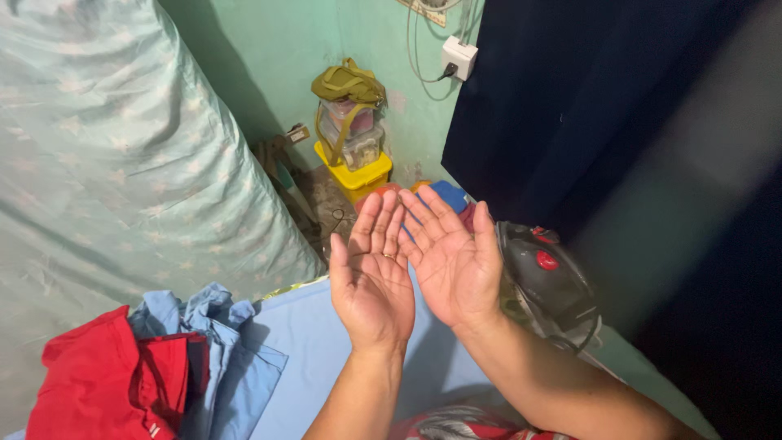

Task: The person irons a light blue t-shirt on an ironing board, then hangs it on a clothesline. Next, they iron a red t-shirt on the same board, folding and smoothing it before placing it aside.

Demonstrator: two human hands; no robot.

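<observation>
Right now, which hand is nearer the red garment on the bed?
Left. The left hand, palm up and empty, is raised to the right of the red garment, with the blue clothes between. The right hand sits beyond it, farther off.

Home bedroom, star-print mattress point(106, 163) leaning left, clothes point(155, 367) on near blue sheet point(326, 342), stacked containers point(352, 134) by far green wall point(269, 57)
</observation>
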